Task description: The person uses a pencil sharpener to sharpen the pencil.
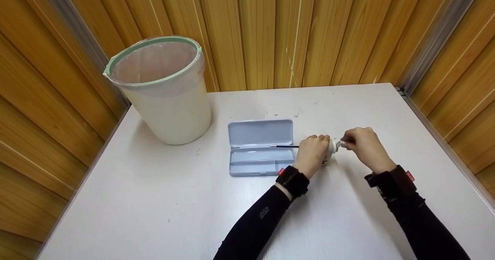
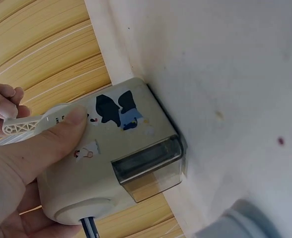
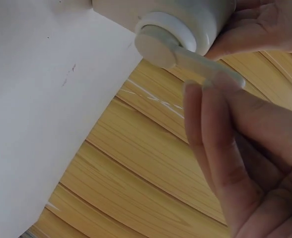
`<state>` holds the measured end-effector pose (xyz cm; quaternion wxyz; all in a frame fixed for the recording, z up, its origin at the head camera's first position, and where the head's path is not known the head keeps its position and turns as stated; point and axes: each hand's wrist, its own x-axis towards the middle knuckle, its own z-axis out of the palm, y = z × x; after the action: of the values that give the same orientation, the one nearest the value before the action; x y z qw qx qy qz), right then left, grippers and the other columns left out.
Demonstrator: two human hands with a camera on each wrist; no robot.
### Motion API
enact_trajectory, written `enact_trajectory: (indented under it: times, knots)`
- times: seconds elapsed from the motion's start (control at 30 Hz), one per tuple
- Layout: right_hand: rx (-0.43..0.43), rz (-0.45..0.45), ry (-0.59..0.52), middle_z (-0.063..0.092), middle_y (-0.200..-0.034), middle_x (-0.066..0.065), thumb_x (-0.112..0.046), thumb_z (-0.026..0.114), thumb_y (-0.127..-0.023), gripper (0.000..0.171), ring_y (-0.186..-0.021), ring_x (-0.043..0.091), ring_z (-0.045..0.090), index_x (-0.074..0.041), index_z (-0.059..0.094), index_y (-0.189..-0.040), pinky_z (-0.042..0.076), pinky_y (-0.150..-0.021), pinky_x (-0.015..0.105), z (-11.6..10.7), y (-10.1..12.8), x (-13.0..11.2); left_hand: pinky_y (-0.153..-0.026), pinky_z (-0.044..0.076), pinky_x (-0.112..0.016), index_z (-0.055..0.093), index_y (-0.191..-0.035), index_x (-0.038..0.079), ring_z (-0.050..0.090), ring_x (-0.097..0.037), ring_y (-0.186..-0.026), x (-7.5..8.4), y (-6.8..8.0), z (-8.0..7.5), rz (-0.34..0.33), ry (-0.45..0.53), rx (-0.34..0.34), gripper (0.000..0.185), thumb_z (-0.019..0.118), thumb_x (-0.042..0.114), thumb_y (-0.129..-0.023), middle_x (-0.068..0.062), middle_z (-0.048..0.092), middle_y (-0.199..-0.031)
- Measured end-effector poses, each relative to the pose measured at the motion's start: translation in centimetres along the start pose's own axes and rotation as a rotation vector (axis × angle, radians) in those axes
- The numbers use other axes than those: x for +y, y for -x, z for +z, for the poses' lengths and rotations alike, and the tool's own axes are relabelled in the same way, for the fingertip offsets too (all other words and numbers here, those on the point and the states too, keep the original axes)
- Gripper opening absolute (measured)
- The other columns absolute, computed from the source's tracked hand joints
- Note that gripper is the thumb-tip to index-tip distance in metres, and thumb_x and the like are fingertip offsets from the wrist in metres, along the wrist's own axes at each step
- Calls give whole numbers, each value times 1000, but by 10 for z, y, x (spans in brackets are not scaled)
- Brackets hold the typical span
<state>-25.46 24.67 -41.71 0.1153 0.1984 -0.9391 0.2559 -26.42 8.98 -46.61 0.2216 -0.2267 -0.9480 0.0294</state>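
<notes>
I see the pencil sharpener standing on the white bench, just to the right of the open blue pencil case, which I take as my landmark. My left hand wraps over the sharpener from above; in the left wrist view its thumb lies along the cream body and the other fingers curl round the far side, so the sharpener sits enclosed in that grip, its clear shavings drawer facing out. A dark pencil runs from the sharpener's front end back over the pencil case, its tip end above the case's hinge line.

My right hand is on the far side of the sharpener from the case. Its fingers are pressed together and pinch the crank handle, which sticks out from the sharpener's rear hub.

Well left of the pencil case, near the bench's back corner, stands a white bin with a green rim and a clear liner.
</notes>
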Motion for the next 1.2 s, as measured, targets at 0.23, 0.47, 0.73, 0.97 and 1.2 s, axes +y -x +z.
enact_trajectory:
  times: [0.23, 0.47, 0.73, 0.97, 1.2]
  knots:
    - [53, -8, 47, 71, -78, 22, 5, 74, -78, 5, -70, 37, 67, 7, 70, -79, 53, -65, 50, 7, -10, 1, -63, 57, -19, 71, -106, 21, 68, -6, -78, -1, 2, 4, 22, -3, 30, 20, 66, 14, -88, 11, 73, -94]
    - [65, -7, 34, 71, -78, 23, 5, 73, -79, 5, -71, 38, 67, 7, 70, -79, 53, -66, 50, 11, -21, 6, -65, 56, -18, 70, -113, 21, 67, -5, -80, -5, 2, 1, 22, 2, 7, 29, 69, 13, -85, 11, 73, -98]
    - [50, 0, 57, 70, -82, 26, 7, 71, -80, 4, -76, 42, 66, 10, 69, -83, 54, -70, 53, 21, -33, 15, -64, 56, -19, 70, -113, 21, 67, -5, -80, -5, 2, 2, 22, 4, 11, 27, 67, 14, -86, 11, 73, -98]
    - [45, 26, 60, 70, -84, 28, 9, 69, -82, 5, -79, 45, 66, 12, 69, -85, 54, -75, 55, 32, -34, 26, -61, 56, -20, 71, -109, 20, 67, -6, -77, -2, 4, 5, 38, 24, 56, 25, 68, 14, -85, 10, 73, -95]
    - [59, 3, 70, 70, -84, 26, 6, 71, -81, 5, -79, 44, 66, 10, 69, -85, 54, -74, 54, 37, -35, 31, -65, 57, -19, 71, -113, 19, 68, -6, -81, -3, 3, 4, 28, 24, 41, 28, 68, 14, -86, 11, 73, -98]
